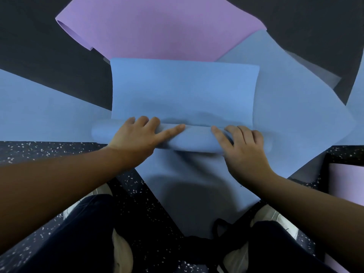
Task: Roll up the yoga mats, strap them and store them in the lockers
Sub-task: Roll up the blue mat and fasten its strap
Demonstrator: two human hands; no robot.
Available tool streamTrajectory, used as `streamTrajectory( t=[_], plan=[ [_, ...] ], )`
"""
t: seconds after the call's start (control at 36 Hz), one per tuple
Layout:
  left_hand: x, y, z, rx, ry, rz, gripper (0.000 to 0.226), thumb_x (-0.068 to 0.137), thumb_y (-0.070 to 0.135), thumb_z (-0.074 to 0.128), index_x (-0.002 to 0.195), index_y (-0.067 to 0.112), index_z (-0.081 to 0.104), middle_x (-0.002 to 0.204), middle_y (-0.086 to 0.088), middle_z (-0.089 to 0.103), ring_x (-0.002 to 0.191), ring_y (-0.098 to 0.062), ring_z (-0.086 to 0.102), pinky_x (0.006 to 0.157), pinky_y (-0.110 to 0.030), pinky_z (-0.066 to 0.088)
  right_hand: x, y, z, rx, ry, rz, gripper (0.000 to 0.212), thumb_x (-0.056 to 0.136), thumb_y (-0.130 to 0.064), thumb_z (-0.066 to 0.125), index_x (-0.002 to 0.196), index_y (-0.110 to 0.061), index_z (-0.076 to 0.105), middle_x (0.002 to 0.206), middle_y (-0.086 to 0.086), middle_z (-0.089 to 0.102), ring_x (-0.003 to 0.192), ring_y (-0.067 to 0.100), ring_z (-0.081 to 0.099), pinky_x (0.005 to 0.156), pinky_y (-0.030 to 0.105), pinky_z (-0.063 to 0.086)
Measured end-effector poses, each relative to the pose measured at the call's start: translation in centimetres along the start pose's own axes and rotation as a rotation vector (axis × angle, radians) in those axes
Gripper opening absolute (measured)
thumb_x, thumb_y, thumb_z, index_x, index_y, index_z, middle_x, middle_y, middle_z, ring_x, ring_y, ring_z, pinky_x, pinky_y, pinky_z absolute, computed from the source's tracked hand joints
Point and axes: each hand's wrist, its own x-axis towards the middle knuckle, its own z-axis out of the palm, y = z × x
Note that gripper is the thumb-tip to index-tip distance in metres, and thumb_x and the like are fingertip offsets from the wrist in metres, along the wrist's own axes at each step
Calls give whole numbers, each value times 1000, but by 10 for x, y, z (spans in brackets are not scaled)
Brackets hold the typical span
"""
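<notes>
A blue yoga mat (185,89) lies on the floor ahead of me, its near end wound into a roll (195,139). My left hand (137,134) lies on the roll's left part, fingers draped over the top and thumb pointing right along it. My right hand (240,144) grips the roll's right part with fingers curled over it. The flat part of the mat stretches away from the roll. A purple mat (157,28) lies beyond it, its left edge curled up.
More blue mats lie flat at the left (45,113), the right (291,99) and under the roll toward me (189,186). Dark speckled floor (49,150) surrounds them. A purple surface (344,184) shows at the right edge. A black strap (222,227) lies between my knees.
</notes>
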Motion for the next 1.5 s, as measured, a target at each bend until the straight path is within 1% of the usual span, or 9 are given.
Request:
streamTrajectory(
  t=[0.25, 0.39, 0.61, 0.69, 0.81, 0.92, 1.14, 1.33, 1.5],
  plan=[
    [3, -1, 21, -14, -110, 61, 91, 57, 13, 83, 134, 21, 35, 93, -16, 61, 64, -34, 57, 52, -41, 50, 2, 9, 4, 193, -234, -37, 64, 64, -16, 84, 118, -10, 50, 119, 15, 60, 98, 37, 59, 78, 44, 49],
    [12, -2, 17, -31, -308, -9, 78, 90, 32, 54, 146, 38, 2, 134, -3, 41, 115, -28, 49, 92, -38, 40, 5, 4, 2, 168, -265, -8, 60, 67, -10, 80, 120, -6, 53, 122, 19, 57, 107, 39, 56, 89, 46, 47],
    [16, 5, 5, 72, -341, -110, 89, 89, 46, 53, 152, 36, -8, 156, -10, 10, 144, -30, 11, 114, -56, 11, 7, -3, -1, 33, -189, 17, 65, 66, -4, 69, 129, 1, 55, 109, 16, 56, 89, 34, 50, 73, 40, 36],
    [19, 4, -1, 107, -280, -106, 88, 85, 59, 55, 153, 35, 5, 152, -10, 15, 138, -30, 21, 110, -53, 19, 9, -1, -2, 56, -184, 10, 59, 73, 3, 47, 132, 4, 52, 110, 18, 57, 91, 36, 52, 74, 40, 42],
    [26, 1, -3, 139, -115, -76, 91, 59, 61, 79, 134, 16, 54, 118, -14, 55, 100, -32, 54, 80, -42, 42, 14, 0, -4, 112, -194, 40, 61, 77, 4, 26, 132, 6, 51, 115, 20, 58, 98, 38, 53, 82, 43, 48],
    [26, 6, 3, 66, 11, -15, 86, 59, 41, 83, 131, 14, 45, 105, -17, 57, 86, -35, 56, 69, -40, 44, 15, 2, 0, 149, -179, 76, 50, 77, 5, 30, 120, 8, 55, 118, 24, 59, 101, 41, 57, 86, 44, 50],
    [12, 13, 10, 71, 165, 57, 62, 72, 13, 60, 132, 17, 44, 122, -17, 48, 105, -35, 46, 80, -44, 36, 25, 2, -1, 163, -215, 111, 55, 74, -1, 22, 116, 6, 58, 118, 25, 60, 102, 41, 60, 88, 46, 51],
    [13, 21, 9, 68, 80, -3, 84, 59, 9, 75, 136, 22, 44, 121, -19, 49, 107, -39, 50, 81, -46, 40, 34, 8, -1, 176, -235, 122, 60, 72, -4, 20, 116, 4, 59, 120, 23, 62, 104, 39, 62, 88, 46, 51],
    [20, 17, 1, -72, -33, -53, 109, 45, 25, 90, 140, 23, 38, 126, -22, 55, 112, -44, 55, 90, -54, 47, 40, 12, 1, 183, -267, 143, 65, 73, -7, 19, 125, 3, 57, 127, 23, 59, 115, 39, 59, 97, 54, 45]
  ],
)
